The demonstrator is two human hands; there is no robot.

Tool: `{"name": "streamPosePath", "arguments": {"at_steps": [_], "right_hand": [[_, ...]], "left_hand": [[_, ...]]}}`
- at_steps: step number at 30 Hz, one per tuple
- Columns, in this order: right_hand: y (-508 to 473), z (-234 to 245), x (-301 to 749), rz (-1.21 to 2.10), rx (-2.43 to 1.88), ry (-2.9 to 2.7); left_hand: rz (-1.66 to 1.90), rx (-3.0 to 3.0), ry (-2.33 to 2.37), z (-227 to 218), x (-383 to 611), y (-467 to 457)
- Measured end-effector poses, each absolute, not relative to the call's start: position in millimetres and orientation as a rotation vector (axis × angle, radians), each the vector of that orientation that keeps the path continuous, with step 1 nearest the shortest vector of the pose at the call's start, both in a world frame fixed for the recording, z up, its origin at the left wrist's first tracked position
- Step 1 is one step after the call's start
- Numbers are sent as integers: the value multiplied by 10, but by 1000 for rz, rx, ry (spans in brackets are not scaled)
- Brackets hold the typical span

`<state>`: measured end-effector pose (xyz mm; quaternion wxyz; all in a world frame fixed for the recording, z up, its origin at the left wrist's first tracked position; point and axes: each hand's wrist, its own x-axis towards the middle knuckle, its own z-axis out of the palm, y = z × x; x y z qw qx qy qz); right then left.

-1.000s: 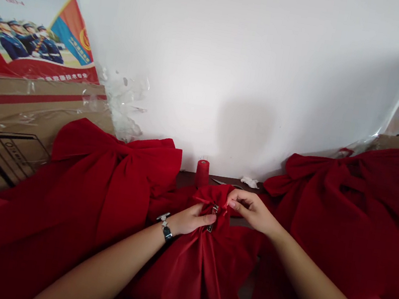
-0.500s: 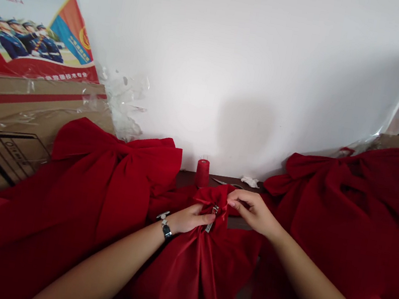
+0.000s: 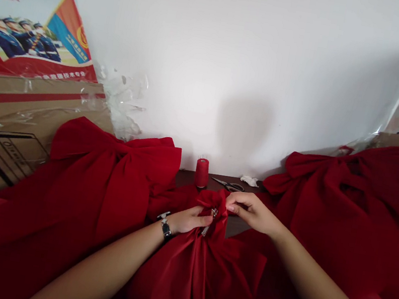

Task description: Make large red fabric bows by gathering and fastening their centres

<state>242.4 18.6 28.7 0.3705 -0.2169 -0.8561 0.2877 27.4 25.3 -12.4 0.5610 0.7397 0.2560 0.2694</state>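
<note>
A gathered red fabric bow [image 3: 178,273] hangs in front of me, its folds fanning out below the knot. My left hand [image 3: 191,220] is closed around the gathered middle, thumb pressed beside a silvery metal clip [image 3: 209,222] on the fabric. At the right side of the knot, my right hand [image 3: 250,211] is closed, thumb and fingertips pinching the bow's edge. Whether those fingertips also hold a needle or thread is too small to tell. A watch [image 3: 166,228] is on my left wrist.
Behind the hands stand a red thread spool [image 3: 201,173] with needles in its top, scissors [image 3: 230,186] and a crumpled white scrap [image 3: 250,181]. Large red bows lie at left [image 3: 118,177] and right [image 3: 344,219]. A cardboard box [image 3: 37,114] leans at the left, before a white wall [image 3: 199,57].
The bow has turned and tilted slightly in my hands, its lower right fold spreading outward. More of the scissors now shows. Both hands keep their hold.
</note>
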Motion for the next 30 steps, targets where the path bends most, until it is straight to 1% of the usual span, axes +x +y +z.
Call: {"name": "streamPosePath", "arguments": {"at_steps": [7,12,20,24,27,30], "right_hand": [[171,227,2374,742,-631,-2030],[151,214,2370,711,-664,-2053],[199,170,2358,875,-573,-2045],[221,116,2334,906,-562,-2031],[202,115,2327,886,-558,-2038],[161,131,2320,788,-579,-2068]], "left_hand": [[662,1721,668,-78,271,256],[634,1748,644,-75,269,260],[628,1717,641,-128,272,256],[614,1689,626,-140,281,254],[621,1666,616,-138,290,253],[651,1671,628,-129,303,250]]}}
